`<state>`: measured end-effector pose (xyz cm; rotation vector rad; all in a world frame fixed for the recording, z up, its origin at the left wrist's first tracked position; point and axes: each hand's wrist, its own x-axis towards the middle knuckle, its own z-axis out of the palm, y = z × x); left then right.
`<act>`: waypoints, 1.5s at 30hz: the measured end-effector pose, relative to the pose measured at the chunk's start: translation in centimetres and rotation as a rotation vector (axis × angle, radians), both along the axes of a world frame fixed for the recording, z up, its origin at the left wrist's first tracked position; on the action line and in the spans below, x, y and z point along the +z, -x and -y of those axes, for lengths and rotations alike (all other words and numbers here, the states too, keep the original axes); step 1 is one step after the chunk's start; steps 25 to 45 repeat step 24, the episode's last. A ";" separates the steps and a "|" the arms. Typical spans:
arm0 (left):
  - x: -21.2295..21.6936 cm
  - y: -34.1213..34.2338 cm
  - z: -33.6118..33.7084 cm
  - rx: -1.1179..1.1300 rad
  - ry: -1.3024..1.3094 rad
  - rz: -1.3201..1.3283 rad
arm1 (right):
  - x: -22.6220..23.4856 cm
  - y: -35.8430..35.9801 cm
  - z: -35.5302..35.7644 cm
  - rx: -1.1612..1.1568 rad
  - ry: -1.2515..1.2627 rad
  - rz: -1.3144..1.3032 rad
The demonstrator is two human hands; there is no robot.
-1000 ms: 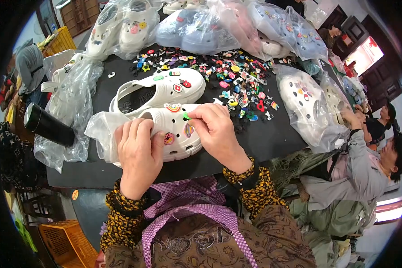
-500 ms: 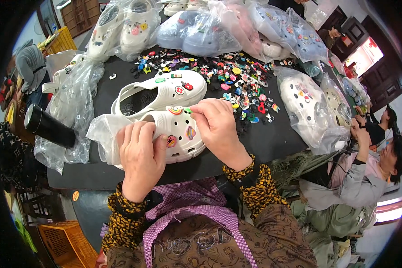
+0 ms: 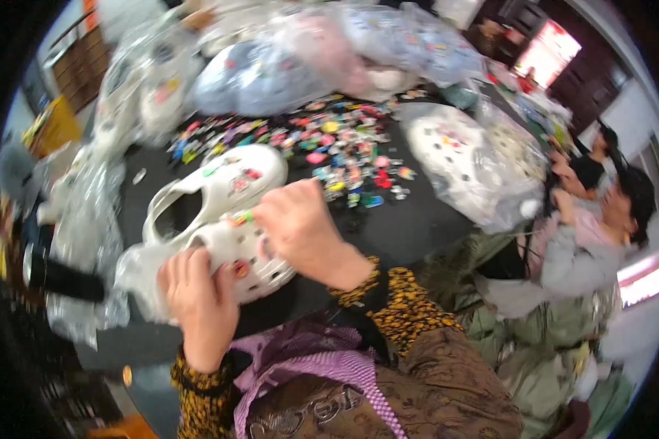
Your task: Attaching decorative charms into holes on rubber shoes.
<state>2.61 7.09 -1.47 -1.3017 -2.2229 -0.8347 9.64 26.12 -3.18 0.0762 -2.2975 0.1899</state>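
Hands point(image 3: 198, 300) grip perforated white clog point(image 3: 245, 252).

Clear plastic bags ring the dark desk point(image 3: 417, 227). At 12 o'clock a heap of bags point(image 3: 300, 58) holds pale blue, pink and white clogs, blurred. At 10 o'clock another bag point(image 3: 135, 95) shows white shoes with coloured spots. At 2 o'clock a big bag point(image 3: 483, 164) lies on the desk edge with white clogs inside, crumpled and glossy. At 9 o'clock an empty crinkled bag point(image 3: 84, 227) hangs over the desk's left edge. A further clear wrap point(image 3: 135, 274) lies under the near white clog, just beside the left hand point(image 3: 198, 300).
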 end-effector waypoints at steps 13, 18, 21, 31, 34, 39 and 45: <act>-1.0 0.4 0.5 0.000 0.055 -0.023 | -0.1 -0.1 0.2 0.086 0.140 -0.023; -0.8 0.3 0.4 0.011 0.059 -0.041 | -0.3 0.5 0.1 0.079 0.151 -0.032; -0.8 0.3 0.5 0.006 0.063 -0.027 | -0.5 0.4 0.1 0.096 0.160 -0.035; -0.8 0.4 0.3 0.004 0.058 -0.027 | -0.5 0.1 0.0 0.085 0.098 -0.003; -0.8 0.4 0.3 0.004 0.058 -0.027 | -0.5 0.1 0.0 0.085 0.098 -0.003; -0.8 0.4 0.3 0.004 0.058 -0.027 | -0.5 0.1 0.0 0.085 0.098 -0.003; -0.8 0.4 0.3 0.004 0.058 -0.027 | -0.5 0.1 0.0 0.085 0.098 -0.003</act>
